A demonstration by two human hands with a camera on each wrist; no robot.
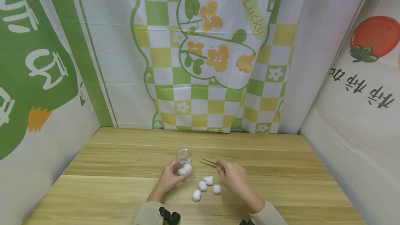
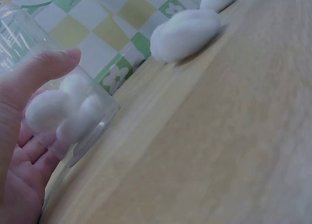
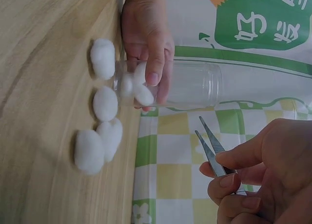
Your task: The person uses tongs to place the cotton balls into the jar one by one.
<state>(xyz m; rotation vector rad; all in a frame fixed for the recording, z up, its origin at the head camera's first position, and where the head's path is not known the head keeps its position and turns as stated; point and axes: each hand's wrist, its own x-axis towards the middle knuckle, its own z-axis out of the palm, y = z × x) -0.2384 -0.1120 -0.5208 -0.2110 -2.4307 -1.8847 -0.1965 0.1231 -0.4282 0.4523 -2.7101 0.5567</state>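
My left hand (image 1: 168,180) grips a clear jar (image 1: 184,156) round its lower part, thumb and fingers on opposite sides. The jar stands upright on the table without a lid. Several cotton balls (image 3: 135,85) lie at its bottom, partly hidden by the thumb. To the right, my right hand (image 1: 234,178) pinches metal tweezers (image 1: 210,163) between thumb and fingers. The tweezers' tips are apart with nothing between them, pointing toward the jar. Several loose cotton balls (image 1: 202,185) lie on the wood between the two hands, nearer to me than the jar.
The wooden table (image 1: 125,155) ends at a patterned cloth (image 1: 200,107) hanging behind it. White printed side cloths (image 1: 340,121) enclose it left and right. Black straps with mounts (image 1: 169,216) sit at the sleeve cuffs.
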